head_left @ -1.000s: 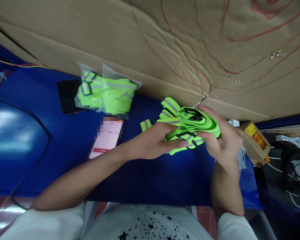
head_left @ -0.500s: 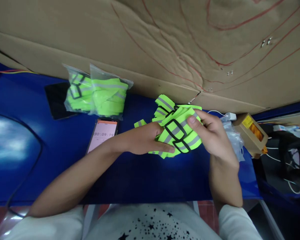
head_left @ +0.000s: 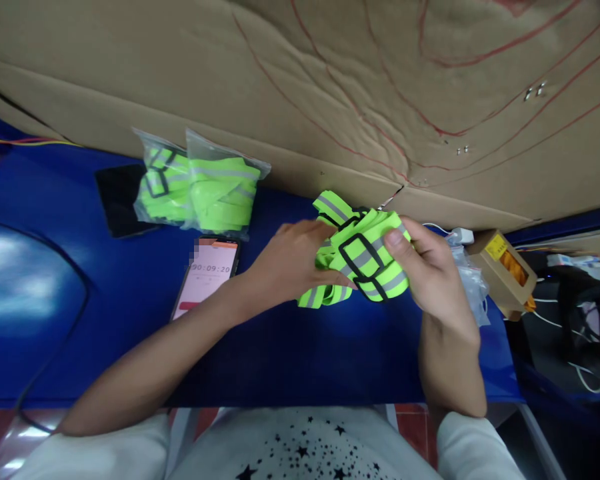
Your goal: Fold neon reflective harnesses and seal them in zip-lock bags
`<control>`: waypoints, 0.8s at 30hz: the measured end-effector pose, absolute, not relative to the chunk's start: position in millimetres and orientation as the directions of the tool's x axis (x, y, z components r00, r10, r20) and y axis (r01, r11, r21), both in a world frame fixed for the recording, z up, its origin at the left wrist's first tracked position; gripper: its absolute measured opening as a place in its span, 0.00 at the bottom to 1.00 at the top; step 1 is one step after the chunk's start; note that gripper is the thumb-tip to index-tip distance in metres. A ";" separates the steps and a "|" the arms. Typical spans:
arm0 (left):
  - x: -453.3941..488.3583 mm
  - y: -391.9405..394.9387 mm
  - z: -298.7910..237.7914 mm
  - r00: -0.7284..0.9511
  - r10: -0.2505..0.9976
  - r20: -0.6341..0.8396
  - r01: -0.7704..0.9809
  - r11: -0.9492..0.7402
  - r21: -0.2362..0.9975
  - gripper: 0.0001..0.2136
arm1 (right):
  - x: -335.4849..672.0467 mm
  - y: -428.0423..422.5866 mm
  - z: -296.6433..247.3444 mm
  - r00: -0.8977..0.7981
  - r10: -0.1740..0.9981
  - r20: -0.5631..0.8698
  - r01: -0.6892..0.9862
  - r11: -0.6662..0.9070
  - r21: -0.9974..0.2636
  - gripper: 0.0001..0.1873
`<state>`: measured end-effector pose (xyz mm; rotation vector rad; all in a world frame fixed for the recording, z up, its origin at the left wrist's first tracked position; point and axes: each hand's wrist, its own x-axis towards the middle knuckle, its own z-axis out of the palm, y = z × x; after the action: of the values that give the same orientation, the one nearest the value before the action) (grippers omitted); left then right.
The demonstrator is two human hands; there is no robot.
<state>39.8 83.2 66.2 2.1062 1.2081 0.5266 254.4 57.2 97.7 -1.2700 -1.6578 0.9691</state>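
A folded bundle of neon-green straps (head_left: pixel 363 257) with grey reflective stripes and black buckles is held above the blue table (head_left: pixel 290 353). My right hand (head_left: pixel 427 277) grips its right side, thumb on top. My left hand (head_left: pixel 293 260) holds the left side, fingers curled round the loose strap ends that hang below. Two clear bags (head_left: pixel 200 187) with the same green straps inside lie at the back left.
A phone (head_left: pixel 205 277) with a pink timer screen lies left of my hands, a dark phone (head_left: pixel 117 200) beside the bags. A large cardboard sheet (head_left: pixel 330 87) rises behind. Empty clear bags (head_left: pixel 470 280), a small brown box (head_left: pixel 505 270) and cables sit to the right.
The bundle has been turned over, buckles now facing up, and gathered tighter. My left hand has shifted up along its left side. The timer advanced by a second.
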 end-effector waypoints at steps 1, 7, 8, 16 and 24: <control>40.4 80.9 66.0 0.404 0.907 0.119 0.679 -0.384 0.626 0.30 | 253.9 55.5 100.1 -0.157 0.969 0.190 0.402 0.238 -0.884 0.14; 37.8 68.8 68.5 0.172 0.979 0.113 0.839 -0.205 0.504 0.23 | 246.4 48.7 100.9 -0.058 0.934 0.354 0.604 0.315 -0.732 0.16; 37.1 69.3 69.4 0.171 0.981 0.095 0.833 -0.195 0.518 0.20 | 244.7 47.8 99.3 -0.049 0.930 0.365 0.627 0.313 -0.714 0.17; 35.8 72.5 75.8 0.467 0.884 0.008 0.023 -0.022 0.999 0.35 | 224.2 27.7 99.5 -0.156 0.791 0.591 0.711 0.505 -0.489 0.20; 26.8 67.7 77.5 0.688 0.722 0.072 -0.419 0.315 0.851 0.65 | 216.6 21.6 93.8 -0.203 0.711 0.673 0.649 0.612 -0.451 0.20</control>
<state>26.8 67.7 77.5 0.9930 0.3520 0.7720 216.6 21.6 93.8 -1.0836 -1.9130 0.0839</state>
